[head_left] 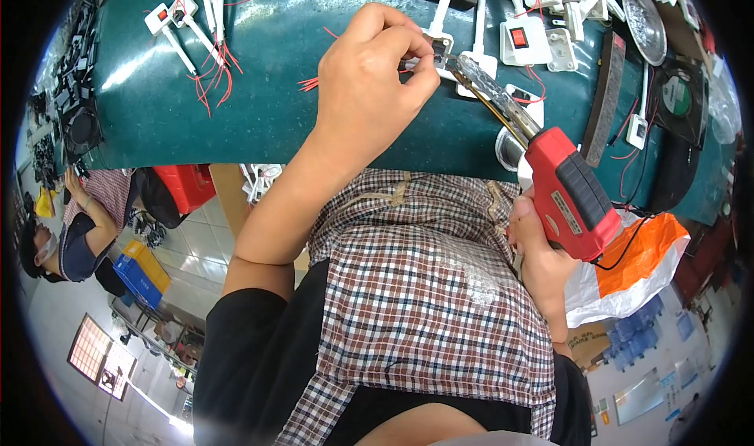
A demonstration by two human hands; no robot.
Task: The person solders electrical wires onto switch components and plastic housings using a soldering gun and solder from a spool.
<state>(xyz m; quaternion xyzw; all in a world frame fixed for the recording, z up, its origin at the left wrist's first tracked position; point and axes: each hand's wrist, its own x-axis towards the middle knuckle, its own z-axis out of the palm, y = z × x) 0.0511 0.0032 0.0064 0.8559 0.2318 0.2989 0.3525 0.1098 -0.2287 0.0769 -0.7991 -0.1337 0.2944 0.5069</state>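
My right hand (pixel 542 261) is wrapped round the handle of a red and black soldering gun (pixel 572 194). Its long metal tip points up and left, ending close beside my left fingertips. My left hand (pixel 373 73) is closed in a pinch at a white plastic switch housing (pixel 441 45) with a white stem. Red wires (pixel 309 84) stick out to the left from behind that hand. What exactly the fingertips pinch is too small to make out. Just right of there lies another white housing (pixel 481 62), and beyond it one with a red rocker switch (pixel 518 39).
Several white stemmed pieces with red wires (pixel 212 22) lie at the far left of the green table (pixel 267 124). Right of me are a dark bar (pixel 603 100), a metal dish (pixel 644 23) and a small fan (pixel 680 100). Another person (pixel 86 226) works at the left.
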